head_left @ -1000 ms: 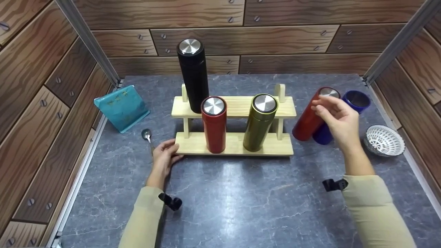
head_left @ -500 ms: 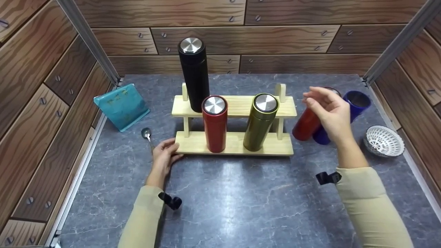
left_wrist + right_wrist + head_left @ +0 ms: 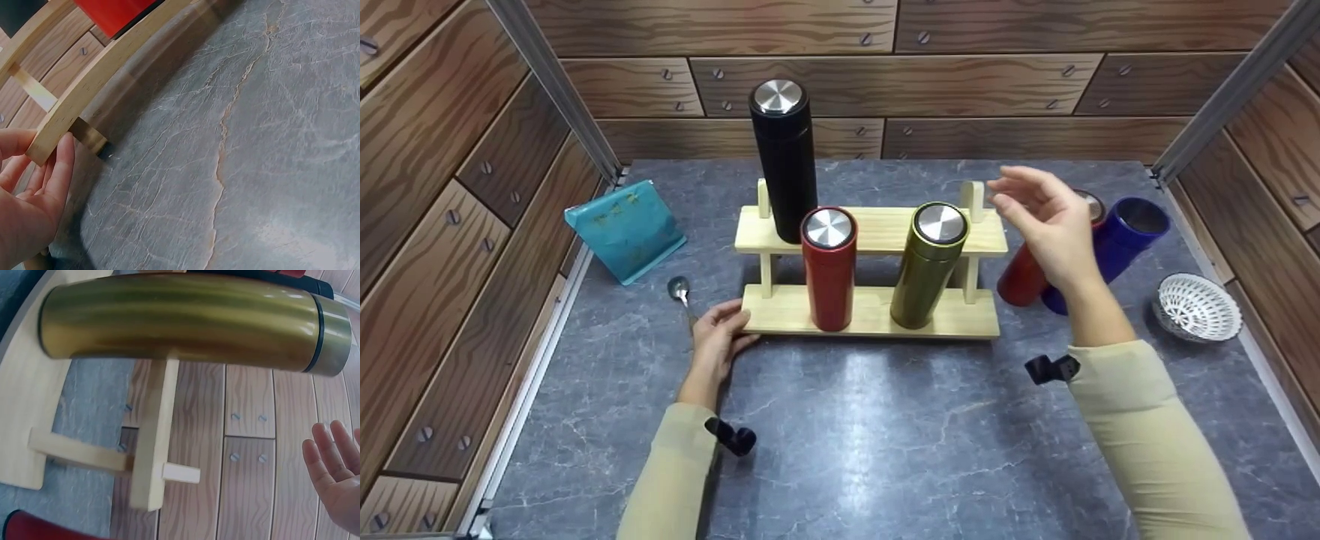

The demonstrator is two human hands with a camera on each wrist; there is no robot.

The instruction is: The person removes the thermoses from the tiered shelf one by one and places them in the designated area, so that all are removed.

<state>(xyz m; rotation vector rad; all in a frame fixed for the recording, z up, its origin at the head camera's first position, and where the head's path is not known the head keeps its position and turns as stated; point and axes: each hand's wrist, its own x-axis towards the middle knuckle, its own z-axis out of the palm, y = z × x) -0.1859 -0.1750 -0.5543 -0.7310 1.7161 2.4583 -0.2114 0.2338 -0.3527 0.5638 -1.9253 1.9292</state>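
Observation:
In the head view, my left hand [image 3: 712, 346] grips the left end of a two-tier wooden rack [image 3: 765, 313]. The left wrist view shows its thumb above the lower shelf [image 3: 84, 90] and fingers beneath. A black thermos [image 3: 784, 169] stands on the upper shelf. On the lower shelf are a red thermos [image 3: 829, 289] and an olive-gold thermos [image 3: 919, 289]. My right hand [image 3: 1051, 229] hovers beside the rack's right end, fingers loosely bent and holding nothing. Behind it, partly hidden, a second red thermos [image 3: 1021, 279] stands on the table next to a blue one [image 3: 1121, 244].
A white woven basket [image 3: 1196, 307] stands at the right edge of the grey table [image 3: 855, 450]. On the left are an upright turquoise pouch [image 3: 628, 232] and a spoon [image 3: 680, 294], its handle end near my left hand. Wood-patterned walls [image 3: 997, 86] enclose the table.
My right hand has moved left and toward the back, from in front of the second red thermos to the rack's right end. My left hand stays on the rack.

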